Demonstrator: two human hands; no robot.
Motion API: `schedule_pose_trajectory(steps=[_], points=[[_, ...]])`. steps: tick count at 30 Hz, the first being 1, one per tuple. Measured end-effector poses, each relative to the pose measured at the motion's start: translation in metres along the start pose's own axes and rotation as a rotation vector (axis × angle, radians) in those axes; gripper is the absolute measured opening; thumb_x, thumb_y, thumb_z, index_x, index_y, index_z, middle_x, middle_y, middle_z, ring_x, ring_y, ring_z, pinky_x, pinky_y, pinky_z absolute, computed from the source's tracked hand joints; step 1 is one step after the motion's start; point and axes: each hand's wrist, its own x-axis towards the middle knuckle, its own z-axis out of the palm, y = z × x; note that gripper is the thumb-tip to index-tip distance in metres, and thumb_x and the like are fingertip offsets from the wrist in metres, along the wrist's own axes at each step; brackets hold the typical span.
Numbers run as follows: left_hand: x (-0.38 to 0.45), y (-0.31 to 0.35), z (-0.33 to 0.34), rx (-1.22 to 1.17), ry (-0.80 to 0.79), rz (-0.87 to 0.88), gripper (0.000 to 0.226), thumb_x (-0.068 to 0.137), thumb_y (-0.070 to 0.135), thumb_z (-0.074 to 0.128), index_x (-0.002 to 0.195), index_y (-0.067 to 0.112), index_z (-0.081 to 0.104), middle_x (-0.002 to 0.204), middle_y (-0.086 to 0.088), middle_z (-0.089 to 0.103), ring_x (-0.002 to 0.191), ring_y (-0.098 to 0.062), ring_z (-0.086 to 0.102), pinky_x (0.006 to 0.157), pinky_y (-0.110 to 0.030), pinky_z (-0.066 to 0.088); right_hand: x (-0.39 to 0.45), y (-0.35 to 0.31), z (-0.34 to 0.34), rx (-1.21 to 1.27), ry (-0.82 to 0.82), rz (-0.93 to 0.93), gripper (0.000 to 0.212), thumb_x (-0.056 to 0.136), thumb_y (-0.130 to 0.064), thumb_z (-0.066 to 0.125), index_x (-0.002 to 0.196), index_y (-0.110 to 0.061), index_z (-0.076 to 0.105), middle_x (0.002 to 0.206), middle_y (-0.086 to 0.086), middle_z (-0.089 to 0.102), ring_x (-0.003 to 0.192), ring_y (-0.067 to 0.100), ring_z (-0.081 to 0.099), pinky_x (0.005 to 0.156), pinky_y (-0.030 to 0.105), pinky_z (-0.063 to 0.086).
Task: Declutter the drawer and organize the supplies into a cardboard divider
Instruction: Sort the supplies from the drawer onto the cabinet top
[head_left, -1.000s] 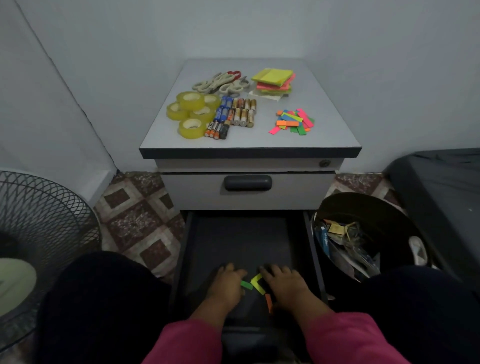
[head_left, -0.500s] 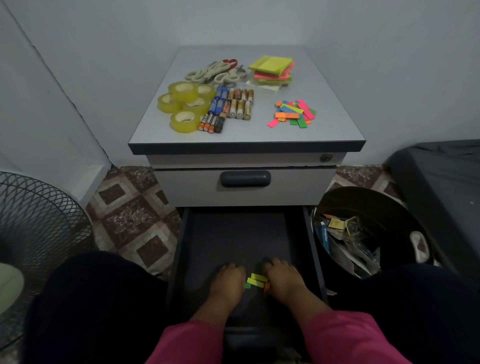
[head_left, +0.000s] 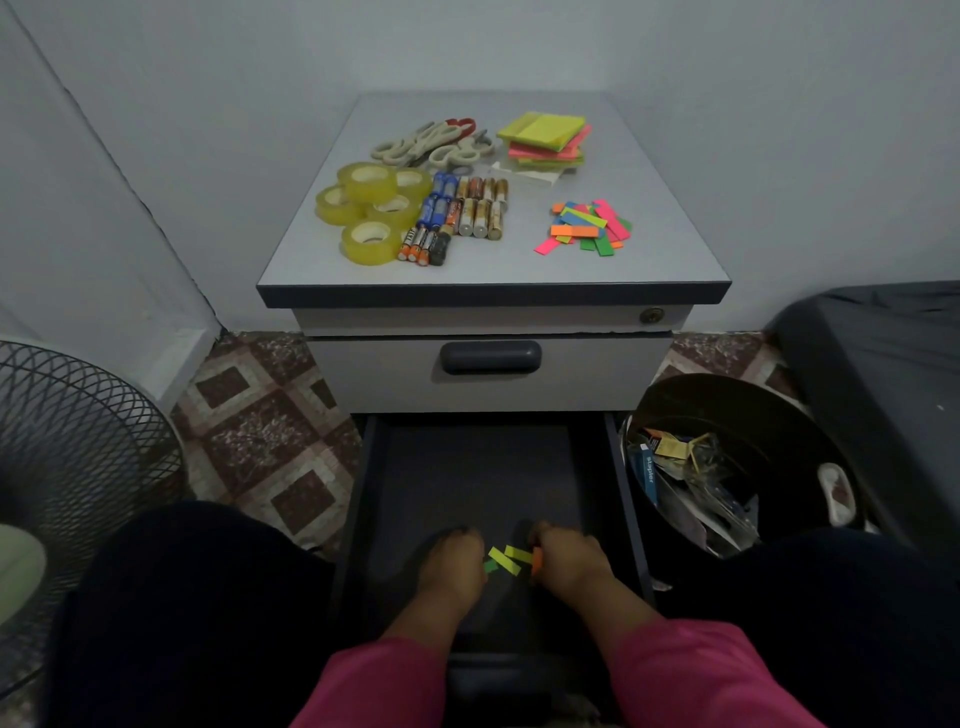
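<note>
Left hand: your left hand lies knuckles-up on the drawer floor, fingers curled down against the paper strips; whether it pinches one, you cannot tell.
Right hand: your right hand pinches an orange strip at its thumb side.
Change: since a second ago your hands have closed in, bunching the loose strips together.
Edges: the strips sit near the drawer's front; its left and right walls stand well apart from both hands.
Open room: bare dark floor runs behind your hands to the cabinet.
Right side: a bin stands just beside the drawer.
</note>
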Motion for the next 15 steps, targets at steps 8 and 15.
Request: schedule_pose_trajectory(steps=[8, 15], points=[[0.0005, -0.0009, -0.0025, 0.016, 0.003, 0.038, 0.023, 0.088, 0.013, 0.058, 0.109, 0.008, 0.063, 0.120, -0.012, 0.059, 0.112, -0.027, 0.056, 0.093, -0.032, 0.045, 0.0019, -0.0026, 0.0037, -0.088, 0.050, 0.001, 0.031, 0.093, -0.018, 0.045, 0.123, -0.016, 0.055, 0.128, 0.010, 0.056, 0.120, 0.027, 0.053, 0.098, 0.035, 0.039], [-0.0048, 0.0008, 0.0000, -0.138, 0.061, 0.192, 0.024, 0.082, 0.010, 0.058, 0.104, 0.016, 0.052, 0.102, -0.006, 0.061, 0.095, -0.026, 0.058, 0.075, -0.030, 0.041, 0.0012, -0.0066, 0.0048, -0.041, 0.068, -0.034, 0.032, 0.092, -0.032, 0.047, 0.122, -0.024, 0.056, 0.125, 0.007, 0.061, 0.118, 0.025, 0.055, 0.097, 0.030, 0.038]])
